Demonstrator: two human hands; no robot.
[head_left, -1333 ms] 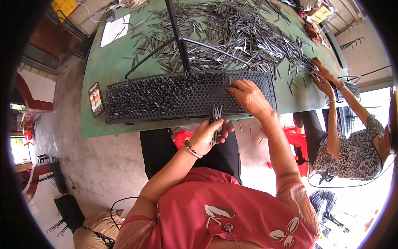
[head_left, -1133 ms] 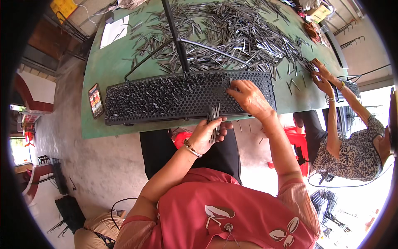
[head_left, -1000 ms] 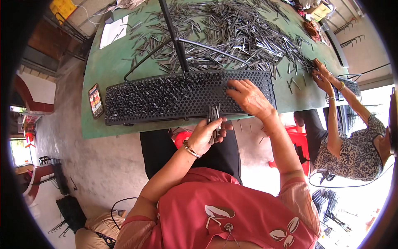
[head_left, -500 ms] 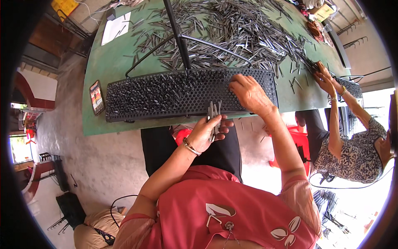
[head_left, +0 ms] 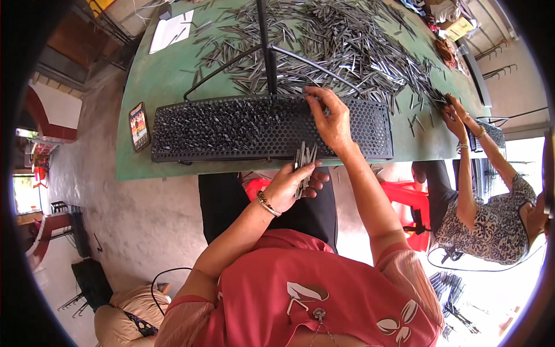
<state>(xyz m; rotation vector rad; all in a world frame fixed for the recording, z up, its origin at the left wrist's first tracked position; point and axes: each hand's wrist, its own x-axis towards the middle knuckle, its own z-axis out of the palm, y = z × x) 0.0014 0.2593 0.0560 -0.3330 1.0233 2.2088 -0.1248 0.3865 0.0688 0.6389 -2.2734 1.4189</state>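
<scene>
My left hand (head_left: 284,188) is closed around a bundle of thin grey metal strips (head_left: 303,159), whose ends stick up past the thumb at the near edge of a black perforated rack (head_left: 373,130). Slim dark pieces (head_left: 202,124) stand packed in the rack's left and middle holes, while bare holes show toward its right end. Over the rack's far edge, right of its middle, is my right hand (head_left: 334,118). Its thumb and forefinger are pinched together; whatever lies between them is too small to make out.
A large pile of loose strips (head_left: 352,46) covers the green table (head_left: 156,81) behind the rack's upright black frame (head_left: 267,52). A phone (head_left: 139,127) lies at left, white paper (head_left: 171,33) farther back. At right, a co-worker's hands (head_left: 455,113) reach over another rack (head_left: 491,133).
My right hand has moved left and toward the rack's far edge. My left hand keeps its bundle in nearly the same place. The whole view has shifted slightly.
</scene>
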